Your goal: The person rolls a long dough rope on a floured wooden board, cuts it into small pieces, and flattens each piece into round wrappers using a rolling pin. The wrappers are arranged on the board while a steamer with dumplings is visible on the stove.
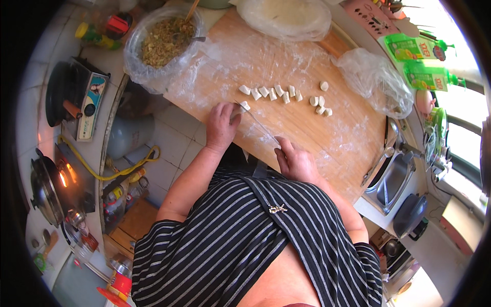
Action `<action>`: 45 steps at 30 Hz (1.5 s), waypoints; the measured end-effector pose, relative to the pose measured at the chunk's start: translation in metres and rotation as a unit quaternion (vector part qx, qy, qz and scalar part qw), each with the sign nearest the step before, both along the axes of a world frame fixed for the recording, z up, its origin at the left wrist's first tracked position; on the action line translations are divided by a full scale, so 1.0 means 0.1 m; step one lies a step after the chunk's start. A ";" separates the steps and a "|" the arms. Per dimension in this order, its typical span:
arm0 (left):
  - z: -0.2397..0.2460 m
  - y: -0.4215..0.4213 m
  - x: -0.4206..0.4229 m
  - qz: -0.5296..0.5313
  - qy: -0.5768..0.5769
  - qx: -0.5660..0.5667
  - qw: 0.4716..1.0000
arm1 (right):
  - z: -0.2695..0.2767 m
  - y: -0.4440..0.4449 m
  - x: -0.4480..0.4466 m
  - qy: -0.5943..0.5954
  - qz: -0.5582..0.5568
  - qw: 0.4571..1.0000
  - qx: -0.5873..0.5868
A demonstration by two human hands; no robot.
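Note:
On the floured wooden board (341, 146) before me lie several short cut pieces of dough (272, 93), some in a loose row and some in a cluster to the right. My right hand (294, 156) is closed on the handle end of a knife (261, 124), whose thin blade points up and left. The blade's tip is at a piece of dough (244, 106) beside the fingers of my left hand (222, 124). That hand is curled near the board's front edge; whether it grips dough under the fingers is hidden.
A plastic-lined bowl of chopped filling (165, 44) stands at the back left. A plastic-covered round thing (285, 17) is at the back, a crumpled clear bag (374, 80) at the right. Beyond are a sink (393, 184) and, far left, a lit stove with a pan (48, 188).

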State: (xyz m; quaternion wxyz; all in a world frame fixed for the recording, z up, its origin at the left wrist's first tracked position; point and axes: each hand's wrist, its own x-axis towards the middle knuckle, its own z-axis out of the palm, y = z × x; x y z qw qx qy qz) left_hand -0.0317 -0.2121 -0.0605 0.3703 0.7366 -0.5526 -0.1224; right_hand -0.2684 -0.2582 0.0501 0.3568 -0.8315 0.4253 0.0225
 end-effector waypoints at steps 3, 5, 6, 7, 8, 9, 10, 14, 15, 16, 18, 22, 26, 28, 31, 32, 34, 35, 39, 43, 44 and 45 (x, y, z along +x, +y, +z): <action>0.00 0.00 0.00 -0.002 -0.008 0.005 1.000 | -0.01 0.01 -0.01 0.011 0.011 1.000 -0.012; -0.03 0.01 0.01 -0.004 -0.016 0.012 1.000 | -0.01 -0.01 0.04 0.027 0.015 1.000 -0.005; -0.03 0.01 0.01 0.002 -0.013 0.010 1.000 | 0.01 -0.04 0.09 0.039 0.015 0.999 0.007; -0.03 0.00 0.01 0.008 -0.009 0.008 1.000 | 0.01 -0.07 0.15 0.051 0.014 0.998 0.020; -0.03 0.00 0.01 0.014 -0.006 0.005 1.000 | -0.09 -0.11 0.20 0.043 0.026 0.999 0.011; -0.02 0.00 0.00 0.012 -0.013 0.008 1.000 | -0.25 -0.15 0.25 0.035 0.038 0.999 0.000; 0.01 0.00 0.01 0.011 -0.020 0.011 1.000 | -0.33 -0.19 0.31 0.026 0.051 0.998 -0.010; -0.06 0.06 0.05 0.046 0.120 0.051 0.990 | -0.43 -0.24 0.37 -0.048 0.002 0.998 -0.029; -0.10 0.08 0.06 0.053 0.122 0.053 0.990 | -0.39 -0.23 0.33 -0.046 0.010 0.999 -0.019; -0.13 0.09 0.08 0.059 0.127 0.055 0.989 | -0.30 -0.22 0.26 -0.042 0.017 0.999 -0.010; -0.13 0.11 0.10 0.063 0.126 0.056 0.988 | -0.16 -0.17 0.17 -0.022 0.023 0.999 0.011; -0.09 0.09 0.12 0.057 0.111 0.038 0.991 | 0.02 -0.07 0.13 0.016 0.019 0.999 0.033; -0.09 0.10 0.12 0.051 0.086 0.018 0.995 | 0.04 -0.05 0.12 0.022 0.030 0.999 0.028; -0.09 0.10 0.12 0.050 0.092 0.016 0.994 | 0.02 -0.04 0.11 0.024 0.033 0.999 0.023; -0.09 0.10 0.13 0.047 0.082 0.012 0.995 | 0.04 -0.03 0.11 0.034 0.032 0.999 0.025; -0.09 0.09 0.13 0.046 0.075 0.011 0.996 | 0.04 -0.03 0.12 0.036 0.031 0.998 0.028; -0.07 0.09 0.13 0.044 0.075 0.016 0.996 | 0.04 -0.03 0.12 0.040 0.030 0.998 0.035; -0.06 0.09 0.13 0.043 0.076 0.019 0.996 | 0.05 -0.03 0.12 0.048 0.029 0.998 0.041; -0.07 0.09 0.14 0.043 0.087 0.020 0.995 | 0.07 -0.02 0.14 0.059 0.028 0.997 0.046; -0.07 0.09 0.14 0.044 0.092 0.020 0.995 | 0.08 -0.02 0.13 0.066 0.025 0.996 0.050; -0.06 0.09 0.14 0.043 0.094 0.023 0.994 | 0.08 -0.02 0.13 0.063 0.023 0.997 0.049; -0.07 0.09 0.14 0.042 0.091 0.018 0.995 | 0.07 -0.01 0.13 0.060 0.021 0.997 0.048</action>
